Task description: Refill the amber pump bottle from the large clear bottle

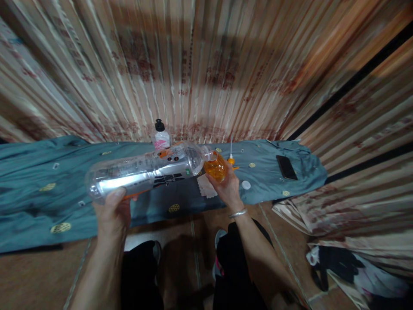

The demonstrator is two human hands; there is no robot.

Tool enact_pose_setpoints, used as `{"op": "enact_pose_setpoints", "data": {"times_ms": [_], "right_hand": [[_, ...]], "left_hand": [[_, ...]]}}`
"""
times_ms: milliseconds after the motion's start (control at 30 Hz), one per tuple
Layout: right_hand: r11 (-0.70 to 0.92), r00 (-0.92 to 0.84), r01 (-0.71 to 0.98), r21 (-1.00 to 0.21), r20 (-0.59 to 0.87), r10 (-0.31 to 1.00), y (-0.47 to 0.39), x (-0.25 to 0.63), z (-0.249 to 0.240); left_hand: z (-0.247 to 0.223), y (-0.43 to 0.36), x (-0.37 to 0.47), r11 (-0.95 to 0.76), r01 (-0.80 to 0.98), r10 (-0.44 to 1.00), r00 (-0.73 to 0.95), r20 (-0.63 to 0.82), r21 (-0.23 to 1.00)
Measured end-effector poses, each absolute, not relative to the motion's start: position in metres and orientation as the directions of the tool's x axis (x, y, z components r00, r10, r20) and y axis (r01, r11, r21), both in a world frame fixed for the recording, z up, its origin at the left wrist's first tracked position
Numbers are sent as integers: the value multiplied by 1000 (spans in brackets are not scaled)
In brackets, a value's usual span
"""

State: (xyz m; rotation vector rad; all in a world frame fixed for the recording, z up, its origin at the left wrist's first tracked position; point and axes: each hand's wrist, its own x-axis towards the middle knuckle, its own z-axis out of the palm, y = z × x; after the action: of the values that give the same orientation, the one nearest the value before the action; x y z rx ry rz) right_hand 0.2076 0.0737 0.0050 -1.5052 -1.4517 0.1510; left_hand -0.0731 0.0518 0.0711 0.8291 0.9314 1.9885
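Observation:
My left hand (114, 209) is wrapped round the base of a large clear plastic bottle (145, 172) with a silver and orange label. The bottle lies tilted on its side in the air, its neck pointing right. In my right hand (228, 183) is a small clear bottle (216, 167) of amber liquid, its mouth against or very near the large bottle's neck; I cannot tell whether they touch. An orange pump top (231, 160) with a clear tube lies just beyond my right hand. Close by on the cloth is a round white cap (246, 184).
A blue-green patterned cloth (174, 207) covers the narrow surface. On it are a black-capped bottle (161, 137), a pale scalloped cloth (207, 187) and a dark phone (286, 167). Curtains (180, 64) hang behind; a bag with clothes (351, 271) is on the floor at right.

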Motion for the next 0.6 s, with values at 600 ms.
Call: {"op": "enact_pose_setpoints", "data": {"times_ms": [600], "right_hand": [[234, 283, 670, -704, 534, 797, 75, 207, 5]], "left_hand": [[71, 52, -73, -443, -378, 843, -484, 235, 813]]}}
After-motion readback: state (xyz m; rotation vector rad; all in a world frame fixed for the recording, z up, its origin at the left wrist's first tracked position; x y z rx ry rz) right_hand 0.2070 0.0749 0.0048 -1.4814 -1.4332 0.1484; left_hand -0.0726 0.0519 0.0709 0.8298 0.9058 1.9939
